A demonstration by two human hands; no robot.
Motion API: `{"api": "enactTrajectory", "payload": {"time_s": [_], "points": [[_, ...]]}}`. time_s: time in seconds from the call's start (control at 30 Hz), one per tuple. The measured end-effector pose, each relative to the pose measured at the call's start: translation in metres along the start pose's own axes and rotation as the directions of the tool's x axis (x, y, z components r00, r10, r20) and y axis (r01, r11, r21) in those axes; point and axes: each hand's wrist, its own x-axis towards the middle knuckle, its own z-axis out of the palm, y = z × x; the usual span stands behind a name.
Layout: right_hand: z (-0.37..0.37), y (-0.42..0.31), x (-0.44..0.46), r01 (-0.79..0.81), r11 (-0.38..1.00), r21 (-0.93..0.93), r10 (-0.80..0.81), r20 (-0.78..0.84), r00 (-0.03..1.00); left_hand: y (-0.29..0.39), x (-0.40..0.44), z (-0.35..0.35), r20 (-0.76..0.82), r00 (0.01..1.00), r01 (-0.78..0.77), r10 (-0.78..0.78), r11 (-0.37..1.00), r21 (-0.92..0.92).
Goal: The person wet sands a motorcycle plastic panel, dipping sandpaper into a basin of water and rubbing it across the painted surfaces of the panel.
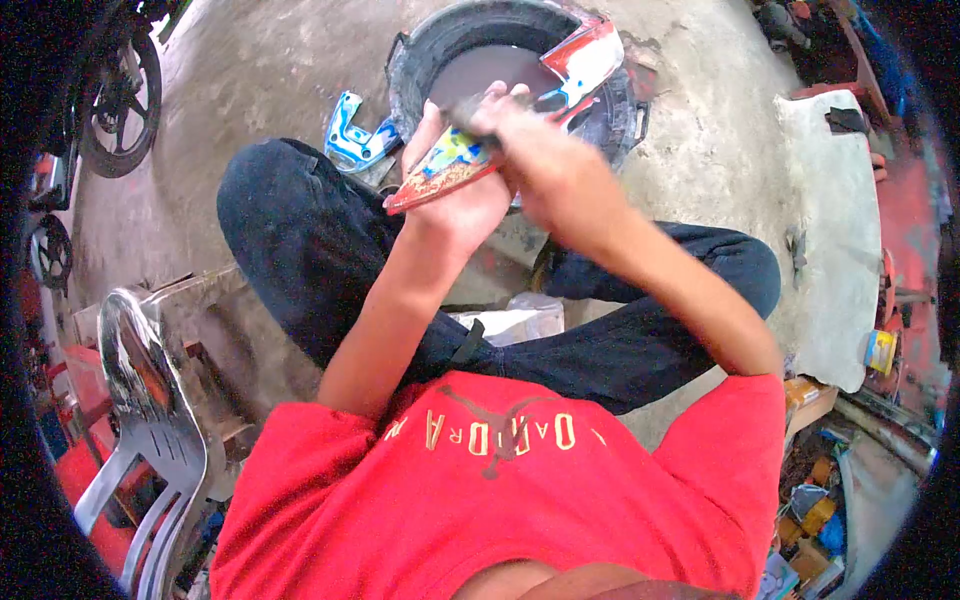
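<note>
A long, pointed plastic body panel with worn red, white, blue and yellow paint lies across my left hand. That hand supports it from below, thumb along its left side. The panel's other end reaches over the right of a black tub of greyish water. My right hand is on top of the panel, smeared by motion. Its fingers press a dark grey piece that looks like sandpaper onto the surface. A second blue and white panel rests left of the tub.
My crossed legs flank the work, with a white block-like object between them. A grey plastic chair stands at left, wheels beyond it. A pale sheet and clutter lie right.
</note>
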Motion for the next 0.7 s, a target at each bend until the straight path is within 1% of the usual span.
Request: {"api": "enactTrajectory", "payload": {"time_s": [0.03, 0.07, 0.1, 0.2, 0.23, 0.27, 0.33, 0.37, 0.4, 0.47, 0.5, 0.53, 0.57, 0.63, 0.67, 0.7], "points": [[-0.002, -0.015, 0.001, 0.080, 0.996, 0.028, -0.080, -0.007, 0.997, 0.006, 0.001, -0.016, 0.152, 0.985, 0.092, -0.082, 0.994, -0.060], [-0.007, -0.034, 0.000, 0.159, 0.985, 0.062, -0.158, -0.013, 0.987, 0.008, -0.002, -0.016, 0.299, 0.943, 0.188, -0.148, 0.976, -0.108], [-0.012, -0.042, 0.000, 0.201, 0.970, 0.137, -0.205, 0.017, 0.979, 0.008, -0.004, -0.014, 0.046, 0.995, 0.095, -0.090, 0.989, -0.114], [-0.008, 0.000, 0.004, -0.054, 0.995, 0.089, 0.043, 0.120, 0.992, 0.000, 0.001, -0.005, -0.058, 0.998, -0.008, 0.005, 0.999, -0.051], [-0.006, 0.010, 0.012, -0.136, 0.986, 0.096, 0.127, 0.089, 0.988, -0.002, 0.003, -0.001, -0.103, 0.994, -0.056, 0.048, 0.995, -0.077], [-0.004, 0.003, 0.008, -0.060, 0.992, 0.108, 0.053, 0.064, 0.997, 0.000, 0.001, -0.009, 0.023, 1.000, 0.015, -0.013, 0.996, -0.083], [-0.002, -0.027, -0.001, 0.111, 0.986, 0.125, -0.113, 0.015, 0.993, 0.006, 0.002, -0.030, 0.282, 0.952, 0.142, -0.116, 0.987, -0.071], [-0.010, -0.044, 0.001, 0.189, 0.967, 0.172, -0.197, 0.034, 0.980, 0.007, -0.005, -0.016, 0.050, 0.996, 0.076, -0.076, 0.997, 0.000], [-0.007, -0.038, 0.000, 0.153, 0.973, 0.171, -0.162, 0.044, 0.986, 0.009, -0.006, -0.015, 0.042, 0.996, 0.075, -0.077, 0.996, 0.048], [-0.001, -0.010, 0.003, 0.076, 0.984, 0.162, -0.087, 0.059, 0.994, 0.005, -0.001, -0.019, 0.139, 0.987, 0.091, -0.078, 0.992, -0.084], [-0.004, 0.003, 0.012, -0.039, 0.987, 0.156, 0.028, 0.072, 0.997, -0.001, 0.003, -0.013, -0.047, 0.998, -0.032, 0.029, 0.998, -0.051], [-0.002, 0.008, 0.011, -0.004, 0.997, 0.075, 0.001, 0.040, 0.999, -0.004, 0.002, 0.000, -0.150, 0.984, -0.091, 0.093, 0.996, 0.023], [-0.004, -0.005, 0.008, 0.056, 0.996, 0.075, -0.059, 0.034, 0.998, -0.002, 0.000, -0.006, -0.059, 0.998, -0.017, 0.020, 0.999, 0.036], [-0.005, -0.043, 0.002, 0.197, 0.977, 0.087, -0.200, 0.023, 0.980, 0.005, -0.006, -0.020, 0.114, 0.986, 0.110, -0.118, 0.991, 0.074], [-0.010, -0.048, 0.003, 0.248, 0.968, 0.030, -0.250, 0.071, 0.966, 0.008, -0.007, -0.021, 0.103, 0.987, 0.114, -0.121, 0.991, 0.068], [-0.008, -0.040, 0.002, 0.208, 0.978, 0.013, -0.208, 0.094, 0.974, 0.008, -0.010, -0.023, 0.094, 0.988, 0.117, -0.124, 0.991, 0.069]]}}
